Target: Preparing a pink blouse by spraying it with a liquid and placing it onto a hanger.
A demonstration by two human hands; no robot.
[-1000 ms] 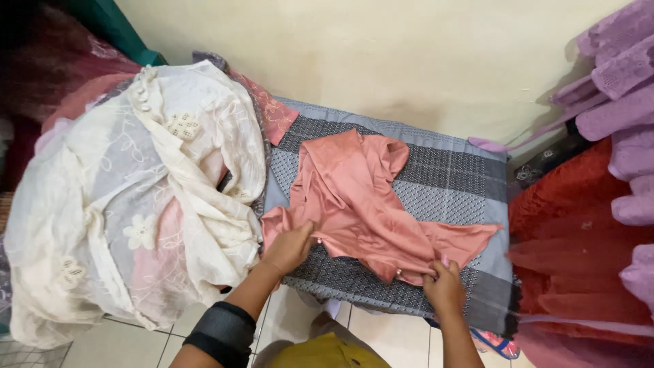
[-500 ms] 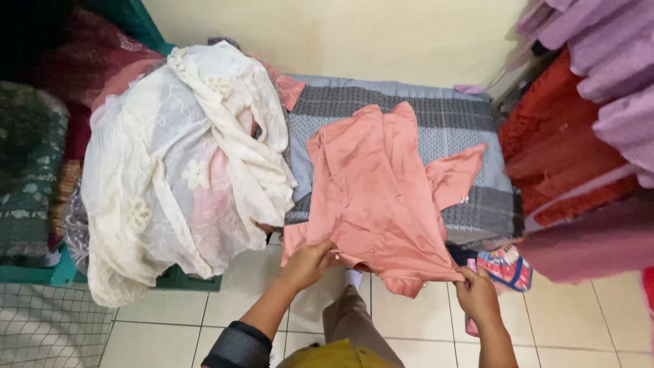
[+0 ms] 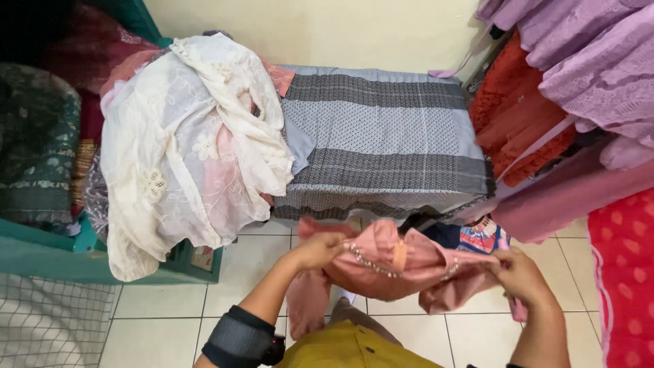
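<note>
**Pink garment gripped at both ends, off the table**

Left hand (image 3: 319, 249) fingers are clenched on the pink garment (image 3: 395, 266) at its 9 o'clock end; right hand (image 3: 519, 274) fingers pinch its 3 o'clock end. The garment hangs bunched between them, above the tiled floor (image 3: 157, 313). At 12 o'clock stands the grey-covered table (image 3: 381, 136); at 10 o'clock, a white lace heap (image 3: 184, 150).

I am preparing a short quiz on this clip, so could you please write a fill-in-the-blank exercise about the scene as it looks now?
1. Both hands, left hand and right hand, hold a bunched ____ garment.
2. The grey patterned cloth on the table has ____ lying on it.
3. A heap of ____ lace fabric sits left of the table.
4. The floor is covered in ____.

Missing words: pink; nothing; white; tiles
</note>
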